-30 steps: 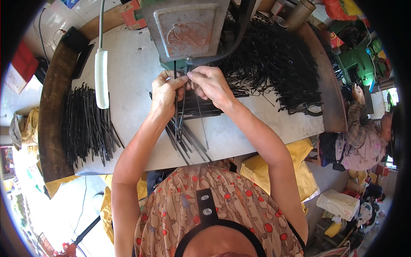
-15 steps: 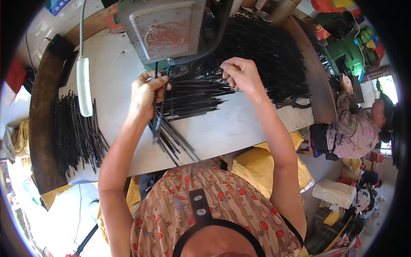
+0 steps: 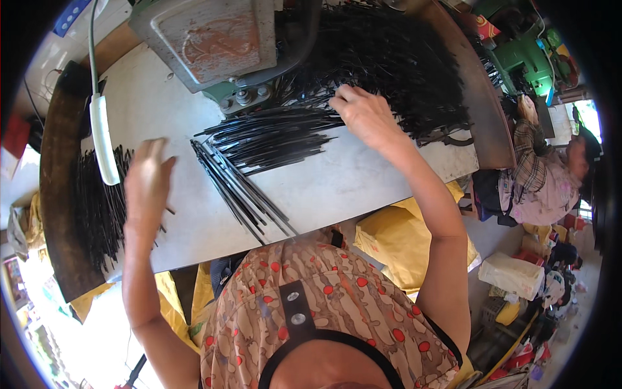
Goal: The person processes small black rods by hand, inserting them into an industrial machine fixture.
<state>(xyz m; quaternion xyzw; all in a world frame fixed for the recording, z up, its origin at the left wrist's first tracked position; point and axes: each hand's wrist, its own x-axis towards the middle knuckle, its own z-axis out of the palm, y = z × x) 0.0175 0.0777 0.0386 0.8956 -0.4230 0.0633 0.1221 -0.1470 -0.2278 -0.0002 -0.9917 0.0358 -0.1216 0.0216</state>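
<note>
My left hand (image 3: 148,185), smeared by motion, hovers beside the left bundle of thin black strips (image 3: 97,207). Its thumb stands apart from the fingers, and I see nothing held. My right hand (image 3: 366,117) is at the right ends of the middle bundle of black strips (image 3: 272,139), by the edge of a large heap of black strips (image 3: 389,58). Its fingers are curled together; what they pinch, if anything, is hidden. Between my hands, a slanting group of strips (image 3: 236,188) lies toward the table's front edge. The green-grey machine (image 3: 220,45) stands just beyond the middle bundle.
A white lamp tube (image 3: 105,139) on a flexible stalk hangs over the table's left part. Raised brown borders (image 3: 61,214) flank the pale tabletop (image 3: 311,188). Dark-handled scissors (image 3: 457,137) lie by the heap. At right, another person (image 3: 538,181) sits by a green machine (image 3: 528,65).
My left hand has left the machine's front and swung left to the side bundle, without the strip it held. My right hand has shifted slightly left, down to the strips. The view has shifted a little.
</note>
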